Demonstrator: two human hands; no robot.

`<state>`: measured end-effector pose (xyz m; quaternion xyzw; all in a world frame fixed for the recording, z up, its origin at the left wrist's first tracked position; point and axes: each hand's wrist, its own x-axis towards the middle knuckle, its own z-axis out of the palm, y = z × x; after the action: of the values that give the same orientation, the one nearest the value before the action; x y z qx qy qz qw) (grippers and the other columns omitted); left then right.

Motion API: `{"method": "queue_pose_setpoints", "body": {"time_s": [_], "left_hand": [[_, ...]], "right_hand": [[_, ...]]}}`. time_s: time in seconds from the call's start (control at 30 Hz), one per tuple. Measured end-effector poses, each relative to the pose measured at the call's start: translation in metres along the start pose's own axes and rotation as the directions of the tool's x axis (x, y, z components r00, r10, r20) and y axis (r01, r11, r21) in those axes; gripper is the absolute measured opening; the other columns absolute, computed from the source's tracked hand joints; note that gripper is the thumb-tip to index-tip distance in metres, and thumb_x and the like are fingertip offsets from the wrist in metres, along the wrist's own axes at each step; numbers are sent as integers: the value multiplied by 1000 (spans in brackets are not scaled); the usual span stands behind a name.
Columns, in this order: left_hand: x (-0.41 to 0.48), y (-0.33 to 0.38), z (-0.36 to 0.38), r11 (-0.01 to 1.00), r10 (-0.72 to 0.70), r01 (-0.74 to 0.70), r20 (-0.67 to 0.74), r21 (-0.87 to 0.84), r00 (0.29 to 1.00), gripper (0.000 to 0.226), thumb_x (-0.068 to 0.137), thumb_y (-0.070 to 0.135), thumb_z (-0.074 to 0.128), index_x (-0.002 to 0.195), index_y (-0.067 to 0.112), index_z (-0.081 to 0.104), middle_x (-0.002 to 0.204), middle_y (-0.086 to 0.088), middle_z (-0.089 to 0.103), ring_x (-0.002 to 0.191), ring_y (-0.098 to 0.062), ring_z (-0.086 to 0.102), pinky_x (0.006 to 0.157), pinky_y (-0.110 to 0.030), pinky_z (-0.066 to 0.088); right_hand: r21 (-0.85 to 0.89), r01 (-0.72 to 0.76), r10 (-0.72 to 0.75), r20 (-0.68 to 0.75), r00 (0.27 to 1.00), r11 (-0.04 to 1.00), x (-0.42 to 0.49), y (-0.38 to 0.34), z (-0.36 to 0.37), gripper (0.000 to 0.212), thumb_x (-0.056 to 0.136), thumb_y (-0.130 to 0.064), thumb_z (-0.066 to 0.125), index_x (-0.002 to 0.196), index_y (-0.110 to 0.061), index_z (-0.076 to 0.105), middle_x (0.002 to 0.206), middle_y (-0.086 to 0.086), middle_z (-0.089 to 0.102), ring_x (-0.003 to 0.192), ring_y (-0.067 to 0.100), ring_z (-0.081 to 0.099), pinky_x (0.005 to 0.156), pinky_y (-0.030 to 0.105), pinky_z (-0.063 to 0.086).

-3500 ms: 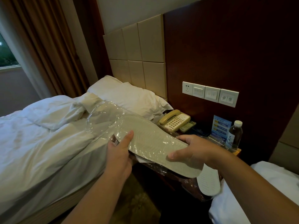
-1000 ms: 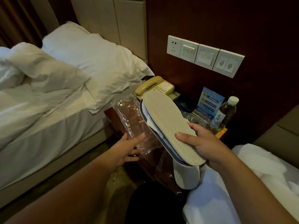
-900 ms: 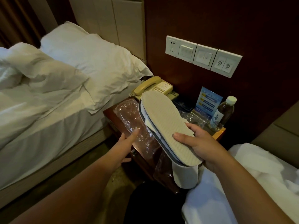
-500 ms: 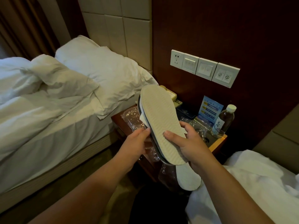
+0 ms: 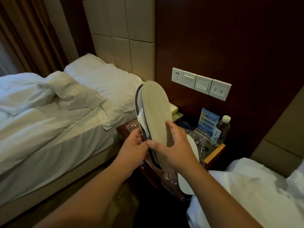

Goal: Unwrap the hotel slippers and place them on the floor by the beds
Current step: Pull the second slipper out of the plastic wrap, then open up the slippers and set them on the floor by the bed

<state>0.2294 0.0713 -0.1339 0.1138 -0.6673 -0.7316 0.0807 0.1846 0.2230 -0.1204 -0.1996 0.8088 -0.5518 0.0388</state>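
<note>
A pair of beige hotel slippers (image 5: 156,112) is stacked sole to the camera, held up over the nightstand, out of its wrapper. My right hand (image 5: 172,148) grips the heel end, thumb and fingers curled round the ribbed sole. My left hand (image 5: 134,145) pinches the grey-trimmed left edge of the pair near the heel. A second white slipper (image 5: 186,183) in clear plastic hangs off the nightstand's front, below my right hand. The empty clear wrapper (image 5: 131,125) lies crumpled on the nightstand.
The wooden nightstand (image 5: 213,153) carries a water bottle (image 5: 221,130), a blue card (image 5: 208,120) and a partly hidden phone (image 5: 174,109). The left bed (image 5: 49,120) and the right bed (image 5: 246,195) flank a dark carpeted gap (image 5: 98,203). Wall switches (image 5: 200,83) sit above.
My left hand let go of the plastic wrapper on the nightstand and came up to the slippers. The pair rose and tipped more upright.
</note>
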Motion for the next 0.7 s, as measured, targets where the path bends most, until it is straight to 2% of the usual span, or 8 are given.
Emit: {"method": "queue_pose_setpoints", "body": {"time_s": [0.13, 0.23, 0.33, 0.4, 0.43, 0.57, 0.63, 0.7], "left_hand": [[-7, 4, 0, 999, 49, -48, -35, 27, 998, 41, 90, 13, 66, 122, 39, 60, 114, 4, 75, 104, -17, 72, 84, -38, 61], [-12, 7, -3, 996, 74, -70, -81, 57, 994, 31, 94, 25, 64, 120, 43, 59, 109, 9, 76, 100, -11, 73, 79, -32, 61], [-18, 12, -8, 993, 94, -83, -144, 81, 985, 27, 98, 30, 59, 121, 45, 55, 105, 18, 75, 94, -5, 73, 70, -23, 60], [-22, 15, -12, 991, 113, -95, -196, 98, 974, 27, 99, 32, 56, 125, 42, 54, 109, 18, 74, 97, -4, 71, 77, -26, 60], [-24, 18, -13, 989, 119, -97, -223, 108, 968, 28, 100, 33, 55, 127, 39, 54, 112, 17, 72, 100, -5, 70, 82, -29, 59], [-31, 26, -21, 993, 106, -84, -315, 82, 943, 24, 102, 33, 50, 126, 35, 51, 115, 15, 67, 103, -7, 66, 86, -32, 55], [-35, 31, -26, 996, 86, -67, -356, 65, 931, 21, 102, 31, 48, 123, 36, 49, 111, 15, 66, 98, -4, 64, 76, -27, 53], [-41, 35, -30, 997, 72, -53, -382, 60, 921, 23, 101, 30, 47, 123, 36, 48, 108, 15, 65, 96, -5, 63, 69, -26, 51]], "right_hand": [[-18, -7, 8, 8, 1000, 1000, -6, -12, -2, 115, 54, -67, 76, 149, -40, 17, 149, -15, 29, 132, 8, 34, 104, 36, 42], [-4, -19, 20, 64, 998, 1000, -9, -20, -5, 112, 56, -56, 77, 150, -42, 17, 145, -14, 38, 128, 11, 43, 97, 36, 50], [68, -20, 12, 105, 994, 998, -13, -30, -6, 93, 62, -46, 67, 146, -48, 26, 133, -17, 46, 115, 10, 52, 80, 27, 55], [162, -20, 7, 78, 997, 987, -13, -37, -6, 74, 72, -35, 61, 142, -47, 39, 134, -14, 47, 114, 8, 53, 83, 29, 53], [181, -9, 0, 51, 999, 983, -14, -41, -7, 64, 78, -31, 59, 139, -46, 45, 132, -13, 47, 110, 3, 53, 80, 23, 50], [236, 11, -3, -32, 999, 972, -15, -53, -9, 33, 91, -31, 56, 103, -61, 60, 102, -29, 64, 93, -5, 60, 66, 14, 46], [249, -2, 29, -105, 994, 969, -16, -57, -12, 39, 95, -24, 54, 102, -62, 55, 98, -33, 62, 98, 0, 59, 70, 19, 47], [263, 6, 36, -156, 987, 965, -16, -58, -14, 57, 96, -19, 53, 124, -67, 39, 115, -26, 56, 104, 6, 56, 76, 28, 50]]}}
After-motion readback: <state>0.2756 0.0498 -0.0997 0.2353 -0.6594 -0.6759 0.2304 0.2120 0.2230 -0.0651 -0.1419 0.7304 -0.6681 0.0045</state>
